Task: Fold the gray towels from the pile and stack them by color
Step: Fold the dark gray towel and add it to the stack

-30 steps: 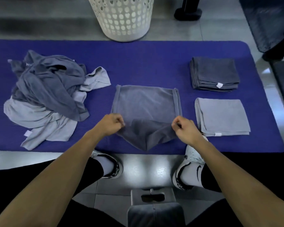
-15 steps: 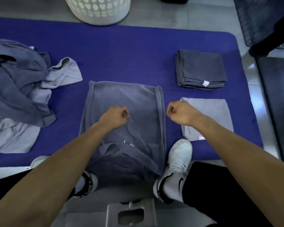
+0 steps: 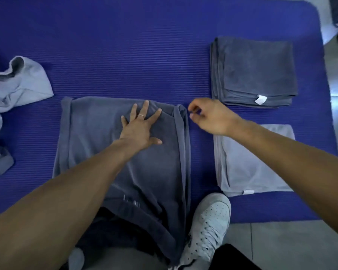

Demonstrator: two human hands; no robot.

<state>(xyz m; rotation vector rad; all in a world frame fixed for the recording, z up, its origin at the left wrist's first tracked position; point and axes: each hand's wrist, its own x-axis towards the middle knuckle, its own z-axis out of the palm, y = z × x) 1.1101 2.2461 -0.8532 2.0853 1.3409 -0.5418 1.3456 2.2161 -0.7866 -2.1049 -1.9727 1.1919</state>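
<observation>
Head view, looking down onto a blue mat (image 3: 144, 45) on a tiled floor. Dark gray towel (image 3: 98, 137) spread at mat centre, far edge folded flat, side edges turned in as narrow strips, near end hanging off the mat's front edge, rumpled over the person's legs. Left hand (image 3: 140, 126) flat on the towel's far right part, fingers straight and splayed, palm down, a ring on one finger; released, gripping nothing. Right hand (image 3: 207, 115) just beyond the towel's far right corner, hovering above the mat, fingers loosely curled, thumb and forefinger close together with nothing visibly between them; whether a fingertip touches the towel's edge, cannot tell. Stack of folded dark gray towels (image 3: 254, 71) at far right of the mat, white tag showing on the near edge. Folded light gray towel (image 3: 248, 162) on the mat nearer the person, directly below the dark stack and well apart from it, partly hidden by the right forearm, small white tag at its near edge. Unfolded pile (image 3: 10, 90) of light and darker gray cloth at the left edge, cut off by the frame. White sneaker (image 3: 207, 225) resting on the mat's near edge, between the spread towel and the light gray one.
</observation>
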